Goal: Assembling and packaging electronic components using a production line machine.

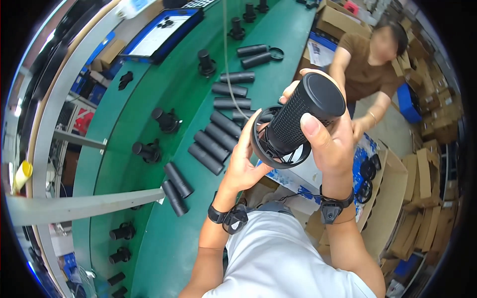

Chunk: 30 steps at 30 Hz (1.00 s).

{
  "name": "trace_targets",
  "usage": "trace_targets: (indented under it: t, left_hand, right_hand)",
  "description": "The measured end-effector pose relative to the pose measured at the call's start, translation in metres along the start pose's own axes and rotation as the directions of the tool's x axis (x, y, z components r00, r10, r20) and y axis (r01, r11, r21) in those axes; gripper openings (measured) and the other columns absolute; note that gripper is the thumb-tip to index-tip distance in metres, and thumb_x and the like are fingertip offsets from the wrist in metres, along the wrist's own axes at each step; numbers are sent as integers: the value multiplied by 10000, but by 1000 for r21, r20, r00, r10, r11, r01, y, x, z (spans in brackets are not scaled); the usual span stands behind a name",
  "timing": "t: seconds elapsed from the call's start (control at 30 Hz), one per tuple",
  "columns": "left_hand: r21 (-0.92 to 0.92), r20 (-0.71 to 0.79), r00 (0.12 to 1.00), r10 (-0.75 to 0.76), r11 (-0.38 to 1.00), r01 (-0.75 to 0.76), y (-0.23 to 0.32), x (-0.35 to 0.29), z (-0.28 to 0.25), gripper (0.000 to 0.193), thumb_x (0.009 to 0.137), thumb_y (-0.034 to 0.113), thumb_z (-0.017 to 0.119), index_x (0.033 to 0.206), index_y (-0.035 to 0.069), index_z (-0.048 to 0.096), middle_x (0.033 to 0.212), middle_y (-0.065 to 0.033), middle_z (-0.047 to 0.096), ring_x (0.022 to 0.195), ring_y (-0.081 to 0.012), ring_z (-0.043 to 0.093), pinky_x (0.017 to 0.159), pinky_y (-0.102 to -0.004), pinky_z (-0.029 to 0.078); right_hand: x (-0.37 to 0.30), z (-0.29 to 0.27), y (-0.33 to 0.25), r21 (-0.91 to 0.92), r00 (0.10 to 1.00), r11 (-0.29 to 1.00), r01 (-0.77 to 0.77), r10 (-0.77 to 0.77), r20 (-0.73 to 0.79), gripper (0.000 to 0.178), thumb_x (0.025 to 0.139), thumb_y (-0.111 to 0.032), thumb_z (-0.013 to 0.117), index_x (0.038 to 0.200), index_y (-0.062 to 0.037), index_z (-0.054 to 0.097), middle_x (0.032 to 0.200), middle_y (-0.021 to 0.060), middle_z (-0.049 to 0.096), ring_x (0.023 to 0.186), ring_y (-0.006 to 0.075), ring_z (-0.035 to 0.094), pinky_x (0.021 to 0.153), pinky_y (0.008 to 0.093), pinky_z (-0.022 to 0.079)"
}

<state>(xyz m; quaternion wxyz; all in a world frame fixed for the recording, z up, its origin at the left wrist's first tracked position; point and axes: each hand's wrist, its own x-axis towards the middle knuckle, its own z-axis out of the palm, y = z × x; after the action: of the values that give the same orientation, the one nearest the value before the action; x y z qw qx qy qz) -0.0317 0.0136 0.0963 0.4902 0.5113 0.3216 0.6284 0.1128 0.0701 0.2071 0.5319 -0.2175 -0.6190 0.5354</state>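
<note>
I hold a black perforated cylinder [304, 115] with a smooth round cap up in front of me. My right hand [329, 139] grips its upper body, thumb across the mesh. A black plastic ring [276, 151] sits around the cylinder's lower end. My left hand [247, 160] cups that ring from the left, fingers along its rim. Both wrists wear black straps.
A green conveyor belt [169, 238] runs from lower left to upper right, carrying several black cylinders [208, 147] and black fixtures [147, 150]. A person in a brown shirt [365, 62] sits at the right. Cardboard boxes [422, 184] and black rings [367, 171] lie on the right.
</note>
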Motion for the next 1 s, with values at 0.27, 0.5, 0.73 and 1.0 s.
trace_targets:
  t: [0.27, 0.5, 0.73, 1.0]
  left_hand:
    - [-424, 83, 994, -78, 900, 106, 13, -40, -65, 854, 753, 221, 806, 1409, -69, 343, 1348, -130, 495, 1211, -204, 494, 1035, -345, 376]
    - [-689, 131, 986, -105, 705, 166, 3, -59, -103, 846, 663, 170, 752, 1368, -110, 378, 1342, -158, 514, 1207, -233, 520, 1034, -325, 379]
    - [-736, 117, 982, -147, 651, 185, -10, -79, -141, 908, 686, 240, 741, 1382, -152, 309, 1352, -216, 500, 1229, -264, 525, 1054, -353, 393]
    - [-388, -322, 946, -46, 918, -87, 32, -76, -123, 941, 751, 249, 744, 1476, -42, 220, 1338, -183, 509, 1232, -248, 521, 1068, -358, 366]
  right_hand:
    - [18, 54, 13, 98, 954, 980, -172, 141, 263, 705, 835, -197, 706, 1373, 68, 335, 1218, 170, 543, 1129, 231, 558, 985, 362, 447]
    - [31, 92, 31, 142, 868, 939, -313, 223, 443, 729, 788, -147, 770, 1360, 44, 359, 1240, 136, 516, 1140, 207, 545, 1003, 345, 425]
    - [31, 114, 61, 93, 872, 949, -301, 235, 430, 751, 751, -128, 805, 1354, 36, 388, 1249, 117, 512, 1147, 188, 522, 1011, 334, 400]
    - [27, 131, 75, 60, 910, 972, -228, 191, 368, 760, 735, -111, 817, 1349, 37, 395, 1248, 114, 526, 1159, 177, 518, 1013, 328, 397]
